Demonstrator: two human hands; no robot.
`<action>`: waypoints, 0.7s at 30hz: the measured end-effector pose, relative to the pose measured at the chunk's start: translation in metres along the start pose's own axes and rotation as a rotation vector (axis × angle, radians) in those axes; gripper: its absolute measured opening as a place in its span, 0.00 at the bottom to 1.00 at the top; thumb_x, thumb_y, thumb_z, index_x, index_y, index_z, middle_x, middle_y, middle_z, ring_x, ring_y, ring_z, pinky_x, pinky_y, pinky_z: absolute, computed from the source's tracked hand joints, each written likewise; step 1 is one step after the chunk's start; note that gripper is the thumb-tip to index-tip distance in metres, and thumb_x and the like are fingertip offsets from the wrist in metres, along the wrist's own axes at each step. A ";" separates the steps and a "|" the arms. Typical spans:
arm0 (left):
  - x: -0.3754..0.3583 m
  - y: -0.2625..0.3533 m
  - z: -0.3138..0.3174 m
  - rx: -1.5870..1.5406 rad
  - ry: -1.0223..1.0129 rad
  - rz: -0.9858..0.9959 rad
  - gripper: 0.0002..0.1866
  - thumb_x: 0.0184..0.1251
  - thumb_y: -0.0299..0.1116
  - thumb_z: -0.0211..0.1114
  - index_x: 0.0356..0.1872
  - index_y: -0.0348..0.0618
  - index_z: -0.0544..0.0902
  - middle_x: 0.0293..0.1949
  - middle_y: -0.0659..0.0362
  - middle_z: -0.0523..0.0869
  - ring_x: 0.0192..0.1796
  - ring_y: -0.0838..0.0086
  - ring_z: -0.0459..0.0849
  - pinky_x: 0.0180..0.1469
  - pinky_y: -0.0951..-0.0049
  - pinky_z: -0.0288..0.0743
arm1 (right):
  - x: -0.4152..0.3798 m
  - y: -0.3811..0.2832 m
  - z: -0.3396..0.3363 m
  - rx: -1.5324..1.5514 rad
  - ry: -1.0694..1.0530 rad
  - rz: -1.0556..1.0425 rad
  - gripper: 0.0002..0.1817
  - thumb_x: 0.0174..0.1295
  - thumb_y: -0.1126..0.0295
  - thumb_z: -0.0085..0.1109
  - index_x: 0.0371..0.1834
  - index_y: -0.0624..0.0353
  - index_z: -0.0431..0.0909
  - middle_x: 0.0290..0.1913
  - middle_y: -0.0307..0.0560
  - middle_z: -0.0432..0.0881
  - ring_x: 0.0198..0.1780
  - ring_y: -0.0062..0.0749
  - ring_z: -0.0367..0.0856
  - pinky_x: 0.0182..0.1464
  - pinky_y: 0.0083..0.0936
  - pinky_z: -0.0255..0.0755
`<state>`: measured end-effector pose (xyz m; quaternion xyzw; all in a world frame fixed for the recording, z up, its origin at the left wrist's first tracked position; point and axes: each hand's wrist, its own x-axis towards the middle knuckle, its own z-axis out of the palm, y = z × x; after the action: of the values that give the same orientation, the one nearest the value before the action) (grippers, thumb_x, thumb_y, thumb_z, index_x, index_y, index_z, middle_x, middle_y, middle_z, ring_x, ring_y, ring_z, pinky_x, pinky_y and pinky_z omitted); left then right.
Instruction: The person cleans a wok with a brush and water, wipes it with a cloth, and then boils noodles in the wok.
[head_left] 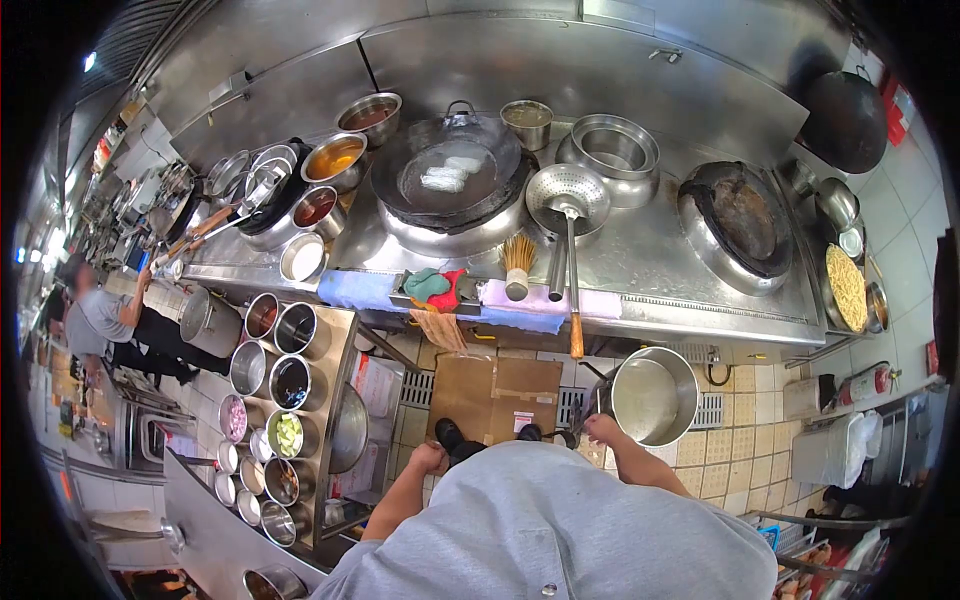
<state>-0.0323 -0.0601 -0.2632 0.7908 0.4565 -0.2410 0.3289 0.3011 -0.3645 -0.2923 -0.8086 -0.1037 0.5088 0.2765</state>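
My left hand [428,457] hangs low beside my body with its fingers curled in, and nothing shows in it. Close to the left side of a large steel pot [655,397], my right hand [603,430] is closed. A thin dark part stands by its fingers, and what they grip, if anything, I cannot make out. On the stove in front of me sits a black wok [450,125] with a white lump [446,175] in it. A perforated strainer [568,200] with a wooden handle reaches over the counter edge, beside a bamboo brush [517,265].
To the left, a rack holds several steel containers [290,382] of ingredients. Sauce bowls [335,160] line the wok's left side. A second wok [735,225] and a tray of noodles [846,288] are at right. Cardboard [480,385] covers the floor. A co-worker [100,310] stands far left.
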 end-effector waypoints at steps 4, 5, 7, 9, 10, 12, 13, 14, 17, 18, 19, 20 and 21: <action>0.000 0.004 -0.003 -0.005 -0.039 -0.013 0.18 0.54 0.46 0.52 0.40 0.47 0.79 0.42 0.50 0.80 0.47 0.60 0.77 0.48 0.66 0.71 | -0.001 0.003 0.000 0.005 -0.013 0.013 0.13 0.55 0.64 0.46 0.38 0.58 0.74 0.27 0.45 0.76 0.24 0.30 0.78 0.22 0.28 0.72; 0.000 0.006 -0.003 0.015 -0.039 -0.028 0.18 0.54 0.46 0.52 0.40 0.47 0.80 0.42 0.51 0.80 0.47 0.60 0.78 0.48 0.66 0.71 | 0.000 0.005 0.000 0.007 -0.006 0.011 0.13 0.55 0.64 0.46 0.38 0.58 0.74 0.27 0.45 0.76 0.24 0.30 0.78 0.22 0.28 0.72; -0.001 0.006 -0.007 -0.030 -0.071 -0.023 0.20 0.55 0.49 0.51 0.40 0.47 0.80 0.41 0.50 0.80 0.47 0.60 0.78 0.48 0.66 0.71 | 0.000 0.008 0.000 0.010 0.002 0.010 0.13 0.55 0.63 0.46 0.39 0.57 0.74 0.27 0.44 0.76 0.24 0.30 0.78 0.22 0.28 0.73; -0.001 0.007 -0.008 -0.074 -0.101 -0.018 0.23 0.56 0.53 0.50 0.40 0.47 0.80 0.40 0.50 0.80 0.47 0.60 0.78 0.48 0.65 0.71 | -0.003 0.006 -0.001 0.014 -0.002 0.024 0.14 0.56 0.62 0.46 0.39 0.57 0.74 0.27 0.44 0.77 0.25 0.30 0.79 0.23 0.27 0.73; 0.000 0.009 -0.008 -0.035 -0.061 -0.023 0.26 0.56 0.57 0.48 0.40 0.46 0.80 0.39 0.50 0.81 0.46 0.59 0.78 0.48 0.64 0.70 | -0.004 0.004 -0.002 0.017 -0.001 0.025 0.14 0.56 0.62 0.46 0.39 0.57 0.74 0.27 0.44 0.77 0.25 0.30 0.79 0.23 0.27 0.73; 0.004 0.007 -0.007 0.007 -0.022 -0.028 0.29 0.56 0.61 0.46 0.40 0.46 0.80 0.38 0.50 0.81 0.46 0.59 0.78 0.47 0.64 0.70 | -0.002 0.006 -0.002 0.014 -0.011 0.036 0.14 0.56 0.61 0.46 0.40 0.57 0.74 0.28 0.45 0.77 0.25 0.29 0.79 0.23 0.26 0.73; 0.007 0.007 -0.007 0.003 -0.039 -0.062 0.31 0.56 0.63 0.43 0.40 0.46 0.80 0.37 0.49 0.81 0.46 0.59 0.78 0.47 0.63 0.70 | -0.001 0.006 0.000 0.016 -0.011 0.037 0.14 0.56 0.61 0.46 0.40 0.57 0.74 0.28 0.45 0.77 0.25 0.29 0.79 0.23 0.26 0.73; 0.006 0.008 -0.009 -0.002 -0.057 -0.096 0.34 0.56 0.66 0.41 0.40 0.46 0.80 0.37 0.49 0.81 0.46 0.59 0.78 0.48 0.63 0.69 | -0.001 0.007 0.001 0.038 -0.003 0.054 0.14 0.56 0.61 0.46 0.40 0.57 0.74 0.29 0.45 0.77 0.26 0.29 0.79 0.23 0.26 0.73; 0.000 0.013 -0.013 -0.053 -0.069 -0.112 0.32 0.57 0.64 0.42 0.40 0.46 0.80 0.36 0.50 0.82 0.45 0.59 0.78 0.47 0.63 0.70 | -0.002 0.007 0.003 0.049 0.001 0.070 0.15 0.56 0.61 0.46 0.41 0.57 0.74 0.30 0.45 0.77 0.26 0.29 0.78 0.23 0.26 0.73; -0.005 0.017 -0.018 -0.052 -0.070 -0.113 0.32 0.57 0.64 0.42 0.40 0.46 0.80 0.36 0.50 0.82 0.45 0.59 0.78 0.47 0.63 0.70 | -0.003 0.006 0.004 0.038 -0.002 0.068 0.15 0.56 0.62 0.46 0.41 0.57 0.74 0.30 0.45 0.77 0.26 0.29 0.78 0.24 0.26 0.73; -0.011 0.023 -0.022 -0.033 -0.069 -0.130 0.31 0.57 0.63 0.42 0.40 0.46 0.80 0.36 0.50 0.82 0.44 0.59 0.79 0.47 0.63 0.70 | -0.003 0.005 0.004 0.038 -0.002 0.069 0.15 0.56 0.62 0.46 0.41 0.57 0.74 0.30 0.45 0.77 0.26 0.29 0.78 0.24 0.26 0.73; -0.013 0.025 -0.024 -0.014 -0.068 -0.145 0.31 0.57 0.62 0.43 0.40 0.46 0.80 0.35 0.50 0.82 0.44 0.59 0.79 0.47 0.63 0.70 | -0.005 0.004 0.003 0.036 -0.008 0.064 0.14 0.56 0.62 0.46 0.41 0.57 0.74 0.30 0.45 0.77 0.26 0.29 0.78 0.23 0.26 0.73; -0.008 0.018 -0.019 -0.014 -0.069 -0.145 0.31 0.57 0.62 0.43 0.40 0.46 0.80 0.35 0.50 0.82 0.44 0.59 0.79 0.47 0.63 0.70 | -0.006 0.003 0.003 0.034 -0.013 0.059 0.14 0.56 0.62 0.46 0.41 0.57 0.74 0.30 0.45 0.77 0.25 0.29 0.78 0.23 0.26 0.73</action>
<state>-0.0185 -0.0571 -0.2402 0.7445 0.5029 -0.2880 0.3316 0.2953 -0.3683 -0.2903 -0.8031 -0.0729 0.5238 0.2744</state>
